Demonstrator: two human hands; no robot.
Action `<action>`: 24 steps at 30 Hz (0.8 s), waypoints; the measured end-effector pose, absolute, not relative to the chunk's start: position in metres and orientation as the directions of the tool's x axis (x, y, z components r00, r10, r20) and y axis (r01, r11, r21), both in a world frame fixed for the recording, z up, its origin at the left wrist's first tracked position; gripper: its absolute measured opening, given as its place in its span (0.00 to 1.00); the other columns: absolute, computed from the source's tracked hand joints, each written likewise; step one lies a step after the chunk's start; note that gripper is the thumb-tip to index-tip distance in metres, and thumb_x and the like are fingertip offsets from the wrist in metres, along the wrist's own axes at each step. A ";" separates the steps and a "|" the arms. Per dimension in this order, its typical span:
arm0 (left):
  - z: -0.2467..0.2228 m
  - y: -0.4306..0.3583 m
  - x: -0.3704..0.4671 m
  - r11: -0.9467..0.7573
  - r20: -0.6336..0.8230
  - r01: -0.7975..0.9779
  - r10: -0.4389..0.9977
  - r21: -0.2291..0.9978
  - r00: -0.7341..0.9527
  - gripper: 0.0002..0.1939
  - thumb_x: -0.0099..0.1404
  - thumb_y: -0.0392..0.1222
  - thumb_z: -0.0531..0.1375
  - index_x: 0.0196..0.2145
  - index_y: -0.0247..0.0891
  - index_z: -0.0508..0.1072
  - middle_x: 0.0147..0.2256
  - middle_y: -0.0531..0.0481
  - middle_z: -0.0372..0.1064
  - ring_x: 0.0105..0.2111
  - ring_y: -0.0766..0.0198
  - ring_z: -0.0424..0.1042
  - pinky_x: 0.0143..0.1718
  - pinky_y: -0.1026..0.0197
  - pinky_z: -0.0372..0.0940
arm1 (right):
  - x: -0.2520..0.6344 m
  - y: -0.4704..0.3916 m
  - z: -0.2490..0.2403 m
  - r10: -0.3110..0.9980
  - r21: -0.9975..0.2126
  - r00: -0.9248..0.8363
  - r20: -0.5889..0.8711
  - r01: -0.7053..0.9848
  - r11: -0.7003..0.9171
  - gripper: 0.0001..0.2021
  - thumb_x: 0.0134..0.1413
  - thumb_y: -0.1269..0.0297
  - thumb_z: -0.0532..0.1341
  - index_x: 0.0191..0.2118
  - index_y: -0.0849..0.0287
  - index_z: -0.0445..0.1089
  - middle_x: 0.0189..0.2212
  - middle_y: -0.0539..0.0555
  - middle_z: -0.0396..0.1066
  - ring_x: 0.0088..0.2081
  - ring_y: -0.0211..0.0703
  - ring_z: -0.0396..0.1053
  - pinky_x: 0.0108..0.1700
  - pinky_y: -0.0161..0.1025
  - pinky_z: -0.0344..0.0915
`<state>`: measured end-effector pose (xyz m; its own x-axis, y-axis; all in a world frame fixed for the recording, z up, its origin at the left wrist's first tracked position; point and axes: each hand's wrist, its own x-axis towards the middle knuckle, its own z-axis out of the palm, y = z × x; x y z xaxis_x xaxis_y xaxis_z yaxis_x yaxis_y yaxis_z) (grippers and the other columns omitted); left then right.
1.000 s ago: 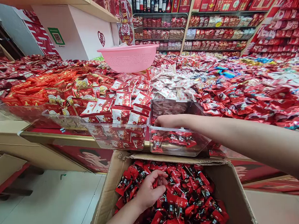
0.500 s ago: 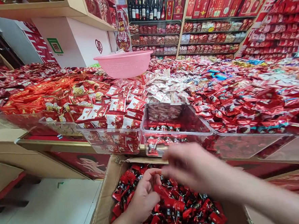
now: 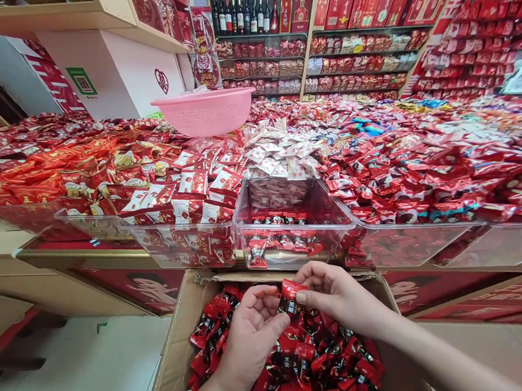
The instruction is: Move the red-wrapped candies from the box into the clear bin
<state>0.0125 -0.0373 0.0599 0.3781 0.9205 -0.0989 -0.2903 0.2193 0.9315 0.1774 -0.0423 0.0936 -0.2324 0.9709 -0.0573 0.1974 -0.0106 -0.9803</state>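
A small wrapped candy in red and black foil is held upright over an open cardboard box. My right hand pinches its upper right side between thumb and fingers. My left hand curls around the lower left of the candy, its thumb against the bottom end; its palm is partly hidden. Beneath both hands, the box holds a heap of similar wrapped candies. Just beyond the box stands a clear plastic bin, with rows of the same candies low inside.
Neighbouring bins hold red-and-white packets on the left and red packets on the right. White packets are piled behind the bin. A pink colander rests on the sweets. Stocked shelves line the back.
My right hand, blurred before, has come to rest beside my left hand, with a candy now plainly between them. The view has turned slightly, shifting the scene left.
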 end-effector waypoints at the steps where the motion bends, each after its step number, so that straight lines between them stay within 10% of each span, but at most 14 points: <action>1: 0.060 -0.038 0.011 0.204 -0.082 -0.299 0.924 0.932 0.374 0.16 0.49 0.32 0.60 0.36 0.41 0.63 0.32 0.52 0.65 0.36 0.66 0.63 0.39 0.63 0.59 | 0.176 -0.043 0.100 0.971 -0.974 -0.238 -0.035 0.225 0.020 0.07 0.45 0.62 0.57 0.31 0.59 0.61 0.25 0.49 0.64 0.27 0.33 0.61 0.27 0.32 0.60; 10: 0.035 -0.041 -0.010 -0.079 -0.091 0.286 0.840 0.955 0.535 0.08 0.56 0.38 0.52 0.36 0.42 0.66 0.30 0.51 0.65 0.30 0.64 0.63 0.34 0.63 0.59 | 0.203 0.033 0.210 0.929 -0.795 -0.033 0.370 0.506 0.335 0.06 0.43 0.65 0.59 0.29 0.60 0.63 0.22 0.50 0.66 0.24 0.34 0.63 0.26 0.35 0.62; 17: 0.010 -0.045 -0.018 -0.553 -0.063 0.507 0.633 0.661 0.772 0.09 0.54 0.35 0.52 0.34 0.42 0.67 0.31 0.50 0.67 0.32 0.61 0.64 0.33 0.63 0.57 | 0.195 0.116 0.151 0.886 -0.726 -0.217 -0.410 0.666 -0.173 0.08 0.33 0.75 0.62 0.19 0.59 0.61 0.12 0.45 0.61 0.17 0.33 0.61 0.22 0.34 0.61; 24: 0.003 -0.047 -0.019 -0.590 -0.055 0.508 0.617 0.627 0.785 0.09 0.53 0.35 0.54 0.34 0.42 0.66 0.32 0.51 0.67 0.32 0.62 0.65 0.34 0.64 0.57 | 0.182 0.108 0.124 0.658 -0.697 -0.367 -0.657 0.629 -0.346 0.11 0.24 0.69 0.66 0.19 0.61 0.63 0.13 0.45 0.65 0.18 0.34 0.64 0.22 0.32 0.63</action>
<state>-0.0191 -0.0466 0.0028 0.7853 0.6167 -0.0550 0.5076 -0.5904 0.6275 0.1822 0.1081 0.1245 -0.3665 0.6585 -0.6573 0.6286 -0.3456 -0.6967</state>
